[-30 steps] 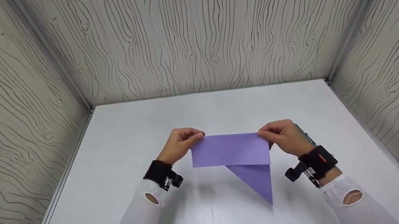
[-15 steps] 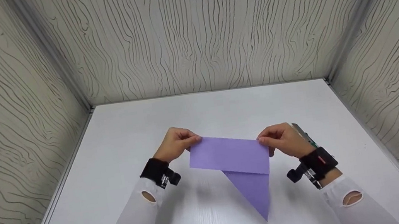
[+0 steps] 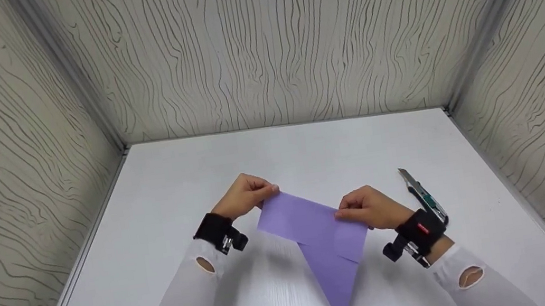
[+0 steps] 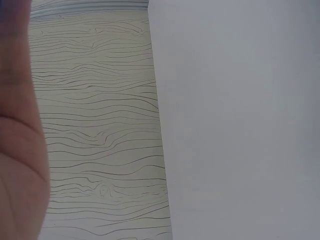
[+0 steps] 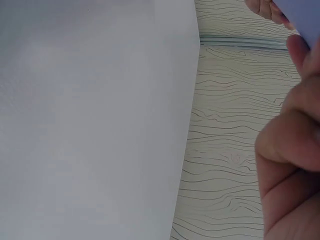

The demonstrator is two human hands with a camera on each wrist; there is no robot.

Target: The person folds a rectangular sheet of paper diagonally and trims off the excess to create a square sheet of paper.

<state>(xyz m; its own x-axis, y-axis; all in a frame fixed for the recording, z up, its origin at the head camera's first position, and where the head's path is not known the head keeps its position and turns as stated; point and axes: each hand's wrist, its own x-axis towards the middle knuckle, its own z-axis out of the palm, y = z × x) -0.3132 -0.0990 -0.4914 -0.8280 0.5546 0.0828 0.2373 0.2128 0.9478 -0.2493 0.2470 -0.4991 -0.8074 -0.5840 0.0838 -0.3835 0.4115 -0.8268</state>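
- Above the white table (image 3: 174, 172), between the two hands: one sheet of purple paper (image 3: 316, 237), creased, a band across its top and a long point hanging toward the person.
- Left hand (image 3: 244, 195): thumb and fingers pinching the paper's upper left corner.
- Right hand (image 3: 373, 208): thumb and fingers pinching the upper edge toward its right end, a portion of paper extending past the grip.
- Reason for the hold, as judged: two spaced grips probably steady the top edge, leaving the lower point to hang free.
- Utility knife (image 3: 423, 196): lying on the table just beside the right wrist, metal end pointing away from the person; apparently set aside, both hands being occupied.
- Pose: forearms angled inward from either side, wrists raised, right hand nearer the person than left, top edge sloping down to the right.
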